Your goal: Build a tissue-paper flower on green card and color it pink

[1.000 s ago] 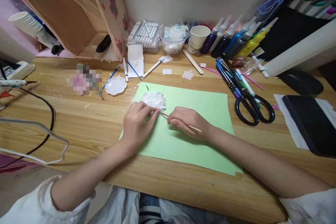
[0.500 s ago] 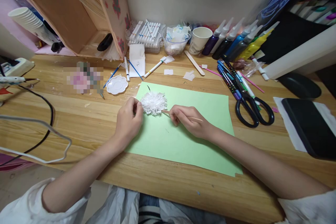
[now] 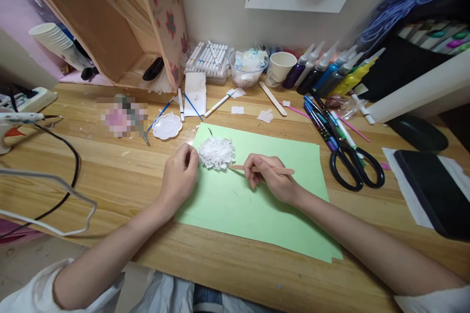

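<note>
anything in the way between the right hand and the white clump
Nothing visible blocks the right hand from the white clump: only the stick it holds spans the gap, over green paper, its tip near the clump's lower right edge.

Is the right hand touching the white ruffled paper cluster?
Apart. The head view shows bare green paper between the right hand and the white ruffled paper cluster; only the hand's wooden stick reaches into that gap.

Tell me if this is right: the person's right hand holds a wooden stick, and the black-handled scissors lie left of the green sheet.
Not quite: the head view shows the black-handled scissors lying right of the green sheet, not left. The right hand does hold a wooden stick.
</note>
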A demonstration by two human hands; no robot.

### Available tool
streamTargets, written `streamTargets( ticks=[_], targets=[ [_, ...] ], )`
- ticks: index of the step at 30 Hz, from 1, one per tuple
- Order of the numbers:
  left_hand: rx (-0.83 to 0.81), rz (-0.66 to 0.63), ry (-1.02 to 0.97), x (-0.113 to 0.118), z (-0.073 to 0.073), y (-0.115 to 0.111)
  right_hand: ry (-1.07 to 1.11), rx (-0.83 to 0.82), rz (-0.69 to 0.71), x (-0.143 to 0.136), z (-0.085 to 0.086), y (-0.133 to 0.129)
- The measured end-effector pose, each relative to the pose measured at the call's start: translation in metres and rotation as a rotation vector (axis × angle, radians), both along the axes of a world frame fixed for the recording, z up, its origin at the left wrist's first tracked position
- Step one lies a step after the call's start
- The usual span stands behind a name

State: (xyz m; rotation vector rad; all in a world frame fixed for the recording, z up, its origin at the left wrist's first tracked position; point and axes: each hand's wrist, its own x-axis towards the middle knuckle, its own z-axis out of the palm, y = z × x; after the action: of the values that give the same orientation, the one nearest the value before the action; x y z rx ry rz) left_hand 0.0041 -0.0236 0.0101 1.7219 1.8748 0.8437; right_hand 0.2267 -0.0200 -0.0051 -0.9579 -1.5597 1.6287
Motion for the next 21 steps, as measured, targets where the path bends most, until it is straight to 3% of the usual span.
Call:
streamTargets(
  ticks=[5, 9, 13, 15, 17, 21],
  targets=[
    [-0.016, -0.062, -0.015, -0.008, 0.011, 0.009, 0.030, -0.140, 0.120, 0.008, 0.001, 0.006],
    [0.080, -0.283, 0.066, -0.010, 0.016, 0.024, 0.074, -0.243, 0.254, 0.019, 0.002, 0.008],
    [0.040, -0.451, 0.072, -0.009, 0.011, 0.044, 0.157, -0.363, 0.322, 0.026, -0.003, 0.010],
    [0.010, -0.507, 0.056, -0.009, 0.009, 0.053, 0.188, -0.328, 0.240, 0.029, -0.003, 0.016],
    [-0.027, -0.553, 0.037, -0.010, 0.008, 0.060, 0.178, -0.215, 0.059, 0.033, 0.001, 0.030],
    [-0.105, -0.577, -0.023, -0.013, 0.006, 0.067, -0.205, 0.089, -0.363, 0.037, 0.016, 0.072]
  ],
)
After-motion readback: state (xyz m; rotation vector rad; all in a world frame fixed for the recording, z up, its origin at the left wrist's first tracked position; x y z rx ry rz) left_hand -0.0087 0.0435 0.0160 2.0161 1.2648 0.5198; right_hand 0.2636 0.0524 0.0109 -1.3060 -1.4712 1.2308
